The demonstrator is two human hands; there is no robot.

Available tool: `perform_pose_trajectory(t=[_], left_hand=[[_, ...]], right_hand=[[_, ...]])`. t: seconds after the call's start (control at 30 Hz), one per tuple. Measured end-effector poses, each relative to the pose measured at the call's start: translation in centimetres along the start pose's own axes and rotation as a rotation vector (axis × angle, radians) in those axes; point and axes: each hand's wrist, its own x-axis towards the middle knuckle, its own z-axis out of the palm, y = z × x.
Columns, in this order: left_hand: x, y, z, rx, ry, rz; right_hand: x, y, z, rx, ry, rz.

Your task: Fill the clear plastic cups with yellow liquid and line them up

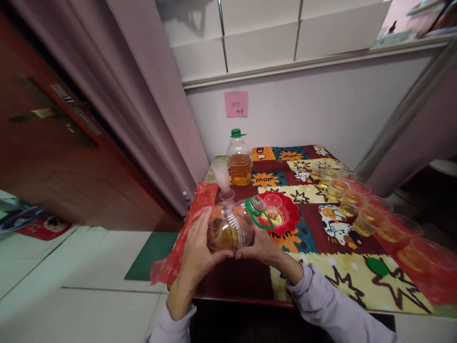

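Note:
A clear, ribbed plastic jug (232, 228) lies tilted between my hands, with its open mouth and green neck handle (262, 216) toward the right. My left hand (198, 240) is wrapped round the jug's left side. On the other side, my right hand (262, 247) grips the jug low down, and the two thumbs almost meet. Beside the mouth stands a clear plastic cup (273, 201) on a red scalloped plate (292, 220). Whether liquid is running into the cup cannot be made out. How much amber liquid the jug holds is unclear.
A capped jug of amber liquid (240, 164) stands at the back, beside stacked clear cups (221, 175). Several filled cups (352, 202) line the table's right side. A green cap (377, 267) lies front right. Red plastic film (171, 259) hangs over the left edge.

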Motion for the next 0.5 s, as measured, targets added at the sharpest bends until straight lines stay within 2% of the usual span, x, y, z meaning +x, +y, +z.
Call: perform_pose_trajectory(t=[0.1, 0.17, 0.23, 0.3, 0.37, 0.4, 0.5], left_hand=[[-0.1, 0.4, -1.0, -0.066, 0.028, -0.040], [-0.3, 0.2, -2.1, -0.090, 0.134, -0.150], [-0.8, -0.5, -3.1, -0.158, 0.289, -0.356], [-1.5, -1.6, -3.2, -0.412, 0.460, -0.637], [-2.5, -2.6, -2.3, -0.850, 0.639, -0.923], [-3.0, -2.9, -1.5, -0.952, 0.656, -0.993], [-4.5, -3.2, 1.4, -1.085, 0.662, -1.084]], right_hand=[[0.1, 0.7, -0.7, 0.012, 0.022, -0.003], [0.2, 1.0, -1.0, 0.033, 0.033, 0.010], [0.3, 1.3, -1.1, 0.059, 0.055, 0.014], [0.5, 1.5, -1.2, 0.074, 0.064, 0.009], [0.6, 1.5, -1.2, 0.075, 0.051, 0.003], [0.6, 1.4, -1.3, 0.073, 0.047, -0.002], [0.7, 1.5, -1.5, 0.071, 0.048, -0.014]])
